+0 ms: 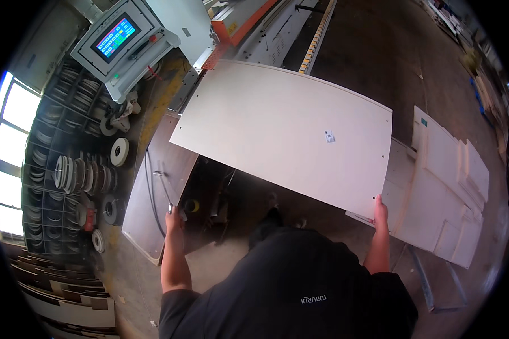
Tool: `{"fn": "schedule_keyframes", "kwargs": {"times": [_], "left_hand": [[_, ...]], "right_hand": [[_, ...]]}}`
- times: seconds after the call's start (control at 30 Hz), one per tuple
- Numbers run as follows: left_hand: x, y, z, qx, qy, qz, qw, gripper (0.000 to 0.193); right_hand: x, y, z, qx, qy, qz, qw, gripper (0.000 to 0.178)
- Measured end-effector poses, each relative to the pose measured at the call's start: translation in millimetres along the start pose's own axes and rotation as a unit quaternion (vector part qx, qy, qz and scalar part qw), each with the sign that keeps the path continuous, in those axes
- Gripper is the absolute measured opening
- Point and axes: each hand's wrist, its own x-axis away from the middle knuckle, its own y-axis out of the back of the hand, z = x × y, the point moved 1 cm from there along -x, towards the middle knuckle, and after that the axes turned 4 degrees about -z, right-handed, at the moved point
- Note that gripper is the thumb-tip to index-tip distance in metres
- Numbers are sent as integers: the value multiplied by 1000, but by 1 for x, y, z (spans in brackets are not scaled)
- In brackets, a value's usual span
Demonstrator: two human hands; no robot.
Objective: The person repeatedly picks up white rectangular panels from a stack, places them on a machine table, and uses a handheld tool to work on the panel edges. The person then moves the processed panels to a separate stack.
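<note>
A large white panel (277, 130) with small drilled holes and a small label (330, 136) lies level in front of me, its far left end at the machine. My right hand (380, 211) grips the panel's near right corner, thumb on top and fingers under the edge. My left hand (174, 219) is closed around what looks like an air blow gun (170, 207) with a thin metal tube. It is over a brown side table (147, 220), to the left of the panel. A dark hose (151, 192) curves across that table toward the hand.
A machine with a control screen (116, 38) stands at the far left, and its roller rail (315, 42) runs away from me. Stacked white panels (444, 186) are at the right. Edge-band rolls (73, 172) fill a rack on the left; stacked boards (68, 305) lie at lower left.
</note>
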Motion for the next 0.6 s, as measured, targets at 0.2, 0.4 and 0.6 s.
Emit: {"fn": "schedule_keyframes", "kwargs": {"times": [0.2, 0.4, 0.6], "left_hand": [[-26, -111, -37, 141, 55, 13, 988, 34], [42, -246, -40, 1, -115, 314, 943, 36], [105, -250, 25, -312, -55, 631, 708, 25]], "right_hand": [[14, 13, 13, -36, 7, 28, 999, 72], [48, 15, 28, -26, -2, 13, 1000, 68], [56, 12, 21, -46, -15, 15, 999, 68]]}}
